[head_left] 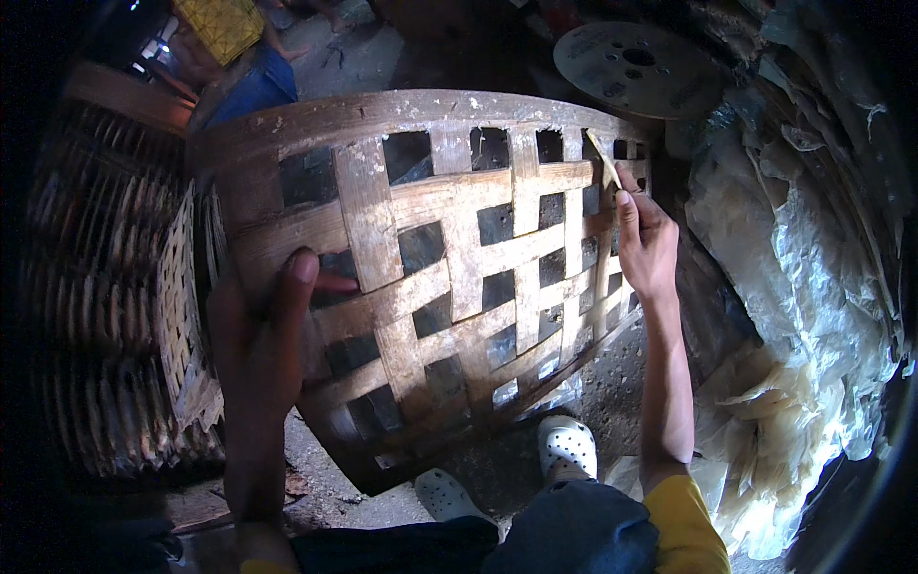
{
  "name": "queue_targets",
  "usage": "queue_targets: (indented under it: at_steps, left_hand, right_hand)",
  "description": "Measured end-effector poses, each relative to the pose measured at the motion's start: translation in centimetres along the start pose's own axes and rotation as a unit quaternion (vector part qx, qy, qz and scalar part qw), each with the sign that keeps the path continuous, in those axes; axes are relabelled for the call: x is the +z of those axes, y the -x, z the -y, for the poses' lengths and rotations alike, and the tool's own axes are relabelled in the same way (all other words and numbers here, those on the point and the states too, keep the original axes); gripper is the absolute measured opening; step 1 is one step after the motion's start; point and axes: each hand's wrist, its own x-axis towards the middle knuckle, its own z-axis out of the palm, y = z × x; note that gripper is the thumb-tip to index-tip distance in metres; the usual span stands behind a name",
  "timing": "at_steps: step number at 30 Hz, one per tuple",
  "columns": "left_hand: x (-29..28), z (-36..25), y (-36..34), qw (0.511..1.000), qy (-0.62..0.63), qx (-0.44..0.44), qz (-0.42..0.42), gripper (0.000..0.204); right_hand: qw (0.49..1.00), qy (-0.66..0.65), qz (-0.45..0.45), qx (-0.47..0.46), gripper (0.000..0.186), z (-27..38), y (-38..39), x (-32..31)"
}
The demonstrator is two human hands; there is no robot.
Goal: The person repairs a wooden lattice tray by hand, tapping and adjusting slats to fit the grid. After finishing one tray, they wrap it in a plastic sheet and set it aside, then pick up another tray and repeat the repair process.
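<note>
A large woven lattice panel (pixel 464 215) of flat, worn wooden strips stands tilted before me, with square gaps and a curved rim along its top. At its left side my left hand (pixel 266 335) is closed on the weave, thumb in front and a fingertip showing through a gap. My right hand (pixel 650 244), at the panel's upper right, pinches a thin pale wooden strip (pixel 602 156) between thumb and fingers. The strip slants up and left across the lattice; whether it is part of the weave or loose I cannot tell.
Stacked thin panels (pixel 96 316) fill the left, a small woven panel (pixel 179 306) leaning by them. Crumpled translucent sheeting (pixel 775 287) heaps up on the right. Behind are a round disc with holes (pixel 612 81), a blue container (pixel 258 86) and a yellow crate (pixel 220 24). White clogs (pixel 564 442) are below.
</note>
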Motion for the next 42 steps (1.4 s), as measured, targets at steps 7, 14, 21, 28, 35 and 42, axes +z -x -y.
queue_targets:
  at_steps: [7,14,21,28,35,42]
  left_hand:
    - [0.0,0.3,-0.5,0.999,0.033,-0.001,-0.012,0.059]
    - [-0.5,2.5,0.0,0.991,-0.094,-0.085,-0.04,0.027]
    - [-0.3,2.3,0.4,0.996,-0.054,-0.001,-0.074,0.032]
    - [-0.8,1.9,1.3,0.999,-0.019,-0.016,-0.032,0.032]
    - [-0.2,2.3,0.6,0.999,0.023,-0.027,-0.03,0.03]
    - [-1.9,2.8,1.3,0.989,-0.081,-0.095,-0.081,0.031]
  right_hand:
    - [0.996,0.083,-0.014,0.039,0.037,-0.1,0.2,1.3]
    - [0.993,0.103,-0.032,0.052,0.04,-4.9,3.3,-2.0]
    - [0.99,0.132,-0.012,-0.037,0.039,2.4,1.3,-0.2]
    - [0.994,0.104,0.013,0.005,0.039,2.2,0.9,0.6]
    - [0.978,0.161,-0.055,0.121,0.045,-9.7,0.0,-1.3]
    - [0.996,0.073,-0.031,-0.032,0.038,-0.1,1.8,1.7]
